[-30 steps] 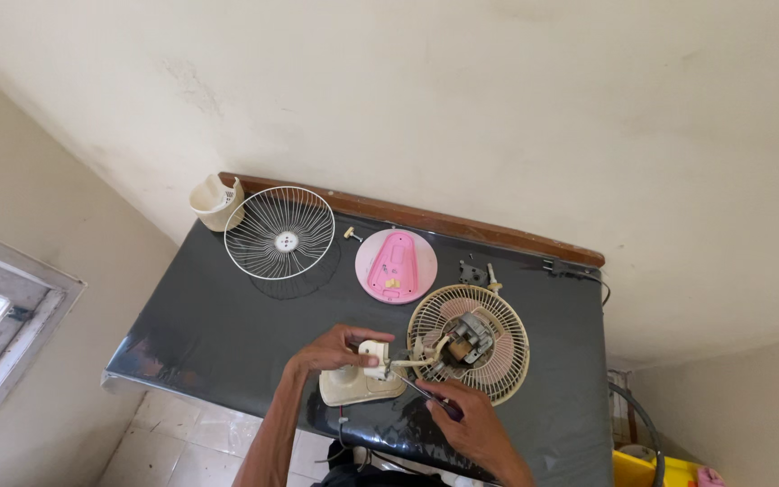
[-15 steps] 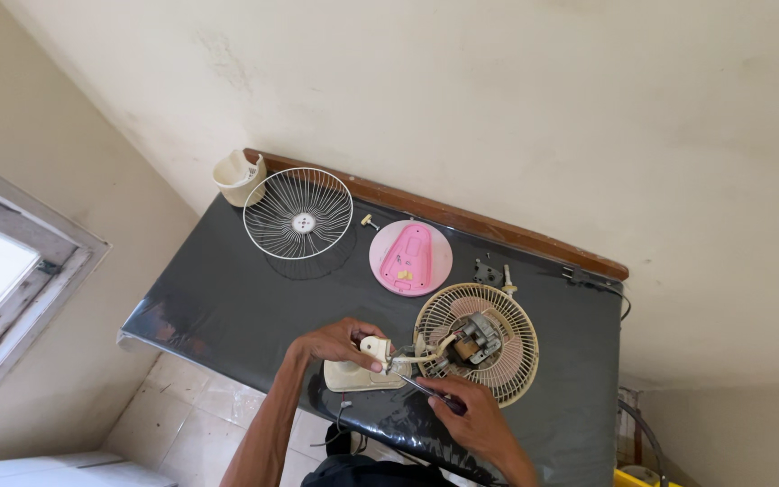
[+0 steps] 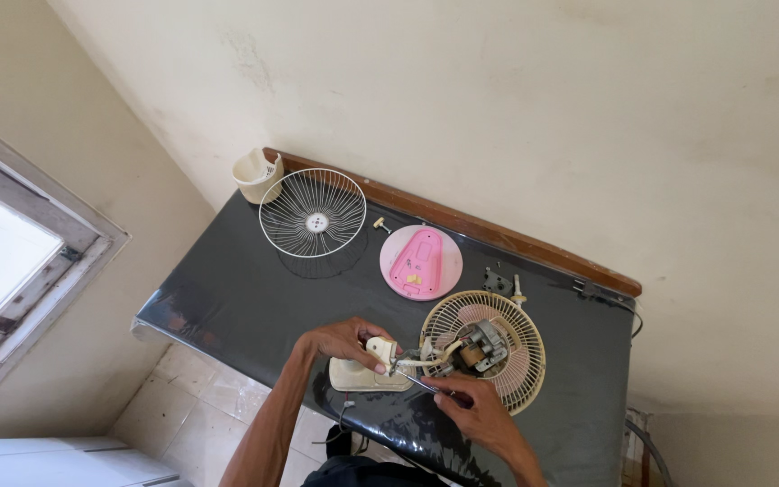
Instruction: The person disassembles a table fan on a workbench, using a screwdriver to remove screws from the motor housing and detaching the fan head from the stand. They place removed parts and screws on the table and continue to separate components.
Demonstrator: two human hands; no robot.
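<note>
— What do we have under our hands?

— Our left hand (image 3: 340, 341) is clamped around the cream plastic fan stand piece (image 3: 367, 370), fingers curled over its upright neck, near the front edge of the black glossy table top (image 3: 227, 298). Our right hand (image 3: 472, 408) is closed on a thin metal screwdriver (image 3: 418, 382), its tip pointing at the neck of that cream piece.

— And the fan itself?

— Just to the right of the stand lies the round cream rear fan guard (image 3: 484, 350), flat on the table, with the small metal motor (image 3: 481, 343) sitting in its middle (a pinkish surface shows through the ribs). The stand and the guard look joined by a short arm, though we cannot tell exactly how.

— What else is on the table?

— Further back, a round pink plastic cover (image 3: 420, 261), and left of it the white wire front grille (image 3: 312, 213), lying flat. At the back left corner stands a cream plastic cup-shaped part (image 3: 257, 175). A small cream knob (image 3: 380, 224) lies between grille and pink cover, and a few small dark pieces (image 3: 498, 281) sit behind the guard.

— Around us?

— A cream wall (image 3: 498, 108) behind, a window frame (image 3: 20, 261) at left.
</note>
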